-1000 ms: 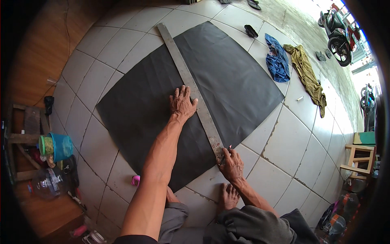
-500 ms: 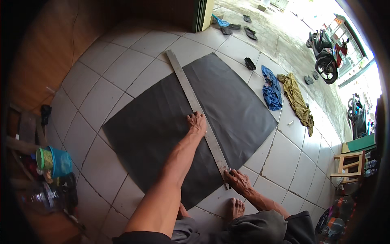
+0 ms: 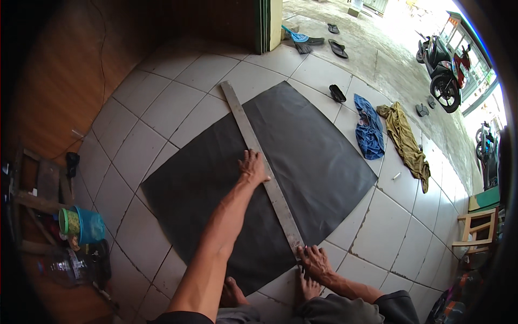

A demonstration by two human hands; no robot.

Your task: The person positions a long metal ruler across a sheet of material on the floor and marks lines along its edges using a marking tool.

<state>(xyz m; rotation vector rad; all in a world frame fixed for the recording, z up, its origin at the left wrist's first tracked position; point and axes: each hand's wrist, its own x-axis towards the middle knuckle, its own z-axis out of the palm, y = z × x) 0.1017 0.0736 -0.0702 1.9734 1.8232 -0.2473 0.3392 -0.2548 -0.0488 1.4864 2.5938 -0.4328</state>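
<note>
A large dark grey sheet [image 3: 324, 162] lies flat on the floor, and a long metal straightedge [image 3: 279, 202] runs across it from far left to near right. My left hand [image 3: 252, 168] rests at the straightedge's left side, about midway along it, with fingers spread on the sheet and the thumb reaching onto the metal. At the near end, beside the sheet's edge, my right hand [image 3: 317, 262] is closed with its fingertips at the straightedge. Whatever it grips is too small and dark to make out. My bare feet stand close to the sheet's near corner.
Blue cloth [image 3: 369, 127] and an olive garment [image 3: 404, 141] lie on the tiles to the right. A black sandal [image 3: 337, 93] and a blue-handled broom [image 3: 302, 39] are near the doorway. Buckets [image 3: 90, 225] stand left, a wooden stool [image 3: 476, 229] right; a motorbike [image 3: 445, 75] is outside.
My left hand has shifted a little left, its fingers now more spread. My right hand has come slightly nearer to me at the straightedge's end. The whole view has shifted slightly.
</note>
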